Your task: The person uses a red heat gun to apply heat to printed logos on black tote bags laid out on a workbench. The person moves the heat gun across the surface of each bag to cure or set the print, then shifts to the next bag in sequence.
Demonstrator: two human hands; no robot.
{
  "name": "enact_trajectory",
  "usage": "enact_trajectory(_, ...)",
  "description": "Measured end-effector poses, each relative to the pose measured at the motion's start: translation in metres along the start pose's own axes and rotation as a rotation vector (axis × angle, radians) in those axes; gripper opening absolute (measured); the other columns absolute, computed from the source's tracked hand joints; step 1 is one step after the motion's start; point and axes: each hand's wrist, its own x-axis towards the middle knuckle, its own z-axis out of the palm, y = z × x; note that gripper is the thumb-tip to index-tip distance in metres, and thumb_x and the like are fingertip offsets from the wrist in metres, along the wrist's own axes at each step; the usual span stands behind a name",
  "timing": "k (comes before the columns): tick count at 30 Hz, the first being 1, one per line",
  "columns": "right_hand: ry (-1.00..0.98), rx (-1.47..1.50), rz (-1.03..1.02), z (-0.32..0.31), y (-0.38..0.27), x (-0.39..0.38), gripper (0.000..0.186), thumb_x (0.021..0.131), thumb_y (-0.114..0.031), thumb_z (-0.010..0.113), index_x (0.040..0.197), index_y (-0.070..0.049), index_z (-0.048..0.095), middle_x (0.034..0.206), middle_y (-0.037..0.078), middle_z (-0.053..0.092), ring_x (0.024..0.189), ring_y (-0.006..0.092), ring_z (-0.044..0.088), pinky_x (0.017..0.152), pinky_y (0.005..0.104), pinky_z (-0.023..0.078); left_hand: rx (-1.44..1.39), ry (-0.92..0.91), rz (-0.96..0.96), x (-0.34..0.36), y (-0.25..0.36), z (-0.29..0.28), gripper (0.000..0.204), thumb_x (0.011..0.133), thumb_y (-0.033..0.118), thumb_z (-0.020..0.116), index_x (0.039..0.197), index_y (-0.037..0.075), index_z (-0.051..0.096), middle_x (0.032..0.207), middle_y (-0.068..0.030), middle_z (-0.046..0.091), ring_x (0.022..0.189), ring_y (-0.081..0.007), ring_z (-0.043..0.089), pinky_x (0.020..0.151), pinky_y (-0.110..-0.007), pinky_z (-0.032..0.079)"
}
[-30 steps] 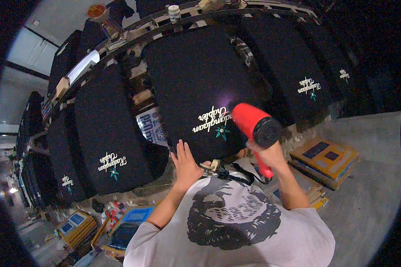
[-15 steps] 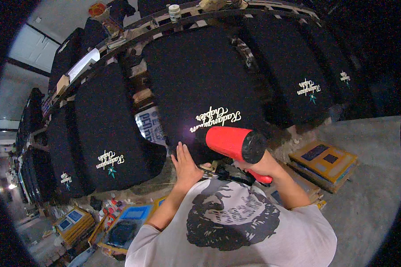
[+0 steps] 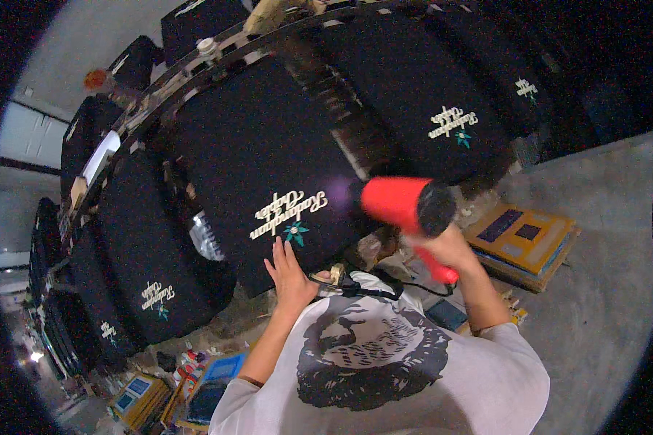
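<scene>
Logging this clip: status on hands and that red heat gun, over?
Left hand flat on black printed shirt, below the print. Right hand closed on red heat gun, nozzle toward the print. Nothing between nozzle and shirt.

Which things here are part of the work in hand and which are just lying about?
In use:
red plastic heat gun in the right hand
black printed shirt on the middle board under the left hand

Lying about:
yellow flat boxes on the concrete floor
neighbouring black printed shirts
</scene>
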Motion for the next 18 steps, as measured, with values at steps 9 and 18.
enact_trajectory(9, 0.662, 0.169, 0.105, -0.210, 0.063, 0.020, 0.031, 0.086, -0.032, 0.078, 0.099, -0.006, 0.070, 0.077, 0.004, 0.069, 0.062, 0.0165, 0.064, 0.059, 0.0312, 0.052, -0.017, -0.057, 0.174, 0.045, 0.130, 0.065, 0.118, 0.071, 0.060, 0.081, 0.147, -0.013, 0.030, 0.159, -0.0316, 0.021, 0.148, -0.0484, 0.022, 0.114, -0.071, 0.015)
enact_trajectory(18, 0.407, 0.034, 0.095, -0.279, 0.111, 0.035, 0.037, 0.084, -0.018, 0.079, 0.116, -0.005, 0.064, 0.090, 0.005, 0.066, 0.070, 0.0159, 0.064, 0.061, 0.0330, 0.053, -0.041, -0.022, 0.282, 0.093, 0.250, 0.126, 0.119, 0.069, 0.061, 0.082, 0.147, -0.013, 0.030, 0.158, -0.0330, 0.023, 0.147, -0.0488, 0.024, 0.114, -0.070, 0.016)
